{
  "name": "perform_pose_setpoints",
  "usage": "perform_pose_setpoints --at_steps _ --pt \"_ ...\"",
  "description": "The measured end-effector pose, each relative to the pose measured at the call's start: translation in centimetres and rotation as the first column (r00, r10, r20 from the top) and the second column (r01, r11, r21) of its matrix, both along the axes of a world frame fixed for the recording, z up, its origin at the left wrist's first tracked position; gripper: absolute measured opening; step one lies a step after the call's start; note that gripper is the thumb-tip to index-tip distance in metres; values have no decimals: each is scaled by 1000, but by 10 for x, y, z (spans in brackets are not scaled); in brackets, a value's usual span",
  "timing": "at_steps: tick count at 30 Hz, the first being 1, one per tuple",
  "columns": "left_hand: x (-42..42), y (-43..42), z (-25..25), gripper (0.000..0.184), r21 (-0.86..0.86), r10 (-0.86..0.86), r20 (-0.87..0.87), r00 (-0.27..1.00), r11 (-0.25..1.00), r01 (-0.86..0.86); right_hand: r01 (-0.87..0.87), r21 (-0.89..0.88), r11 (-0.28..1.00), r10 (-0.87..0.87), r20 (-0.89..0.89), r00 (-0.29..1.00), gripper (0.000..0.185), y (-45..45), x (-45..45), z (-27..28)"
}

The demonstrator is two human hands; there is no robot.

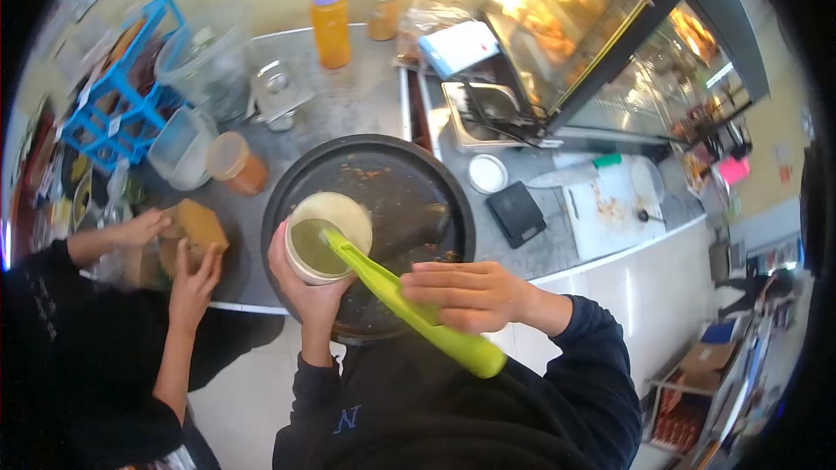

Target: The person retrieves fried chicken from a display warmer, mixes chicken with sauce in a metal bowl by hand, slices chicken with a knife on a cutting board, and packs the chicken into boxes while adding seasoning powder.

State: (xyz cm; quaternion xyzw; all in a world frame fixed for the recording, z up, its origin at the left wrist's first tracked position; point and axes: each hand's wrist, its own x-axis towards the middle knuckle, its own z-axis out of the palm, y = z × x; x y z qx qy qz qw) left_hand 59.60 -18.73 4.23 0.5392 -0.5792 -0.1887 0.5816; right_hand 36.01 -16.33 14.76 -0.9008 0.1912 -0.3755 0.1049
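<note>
My left hand (pixel 305 287) is wrapped around a cream-white tub (pixel 353 213), held tilted over a large round black pan (pixel 435 183). Something pale green shows inside the tub. My right hand (pixel 461 294) grips a long lime-green tool (pixel 409 306), wide at the near end and narrow at the tip. Its fingers lie together across the handle, with the thumb hidden. The tool's tip reaches into the tub's mouth. Brown crumbs and residue dot the pan's surface.
At left, a co-worker's hands (pixel 193 274) hold a brown cardboard box (pixel 202 224). An orange-filled tub (pixel 239 165) and a yellow squeeze bottle (pixel 331 30) stand behind. To the right are a black flat box (pixel 515 213), a white cutting board (pixel 601 213), a knife (pixel 557 178) and a lit glass food warmer (pixel 627 91).
</note>
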Motion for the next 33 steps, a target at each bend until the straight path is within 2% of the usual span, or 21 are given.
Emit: perform_pose_setpoints --at_steps 2,3,4,5,6,7,10,11,14,15,18,20,21,24,25,28,29,31,32,33 --pt "-26 -3 3 102 -4 -68 -22 997 998 68 121 229 966 -129 21 991 12 13 -40 3" --pt "-33 -6 5 101 18 -87 -40 995 996 88 165 248 954 -219 205 954 4 12 -53 14" --pt "-44 -9 7 101 8 -90 -63 994 996 91 356 274 893 -442 391 808 6 1 -69 -1" --pt "-55 -10 9 101 -2 -93 -84 992 996 93 501 367 784 -615 574 541 11 -11 -85 -16" --pt "-63 -13 11 101 -13 -95 -105 990 996 94 554 475 684 -678 693 244 15 -22 -101 -31" --pt "-69 -14 12 100 -26 -89 -77 993 996 88 582 536 612 -760 603 243 18 -49 -121 -36" --pt "-74 -14 15 96 -4 -34 -131 991 999 34 656 591 469 -883 314 349 31 -123 -169 -84" --pt "-78 -12 26 91 4 1 -200 980 1000 0 684 607 405 -911 199 362 38 -141 -176 -97" --pt "-58 2 33 86 0 173 -106 979 985 -174 764 589 263 -911 -109 398 50 -172 -188 -131" --pt "-51 12 38 86 -5 223 -115 968 974 -225 711 614 343 -892 -25 452 58 -170 -185 -129" --pt "-39 26 47 86 -33 317 -156 935 945 -326 699 620 356 -919 99 381 61 -136 -157 -89" --pt "-23 39 43 87 -45 337 -162 928 936 -348 829 405 386 -797 -306 520 69 -109 -147 -119" --pt "-18 44 38 89 -72 354 -173 919 926 -371 855 286 432 -697 -497 518 72 -103 -142 -136" --pt "-7 57 34 88 -116 327 -188 926 929 -352 986 130 101 -611 -774 165 85 -106 -136 -166" --pt "-5 61 35 88 -70 324 -193 926 937 -342 994 98 55 -700 -706 109 95 -109 -135 -187" --pt "-3 72 39 88 49 308 -214 927 951 -305 985 151 88 -821 -548 158 104 -126 -123 -220" --pt "-8 71 43 88 72 290 -222 931 957 -281 993 103 61 -808 -580 109 104 -130 -117 -226" --pt "-6 68 40 89 109 225 -292 930 973 -202 980 197 20 -786 -603 138 103 -134 -114 -208" --pt "-2 68 33 92 116 201 -186 962 976 -182 970 241 3 -771 -618 156 102 -133 -116 -202" --pt "-8 66 37 98 214 233 -265 936 960 -178 963 229 144 -815 -524 246 97 -127 -125 -204"
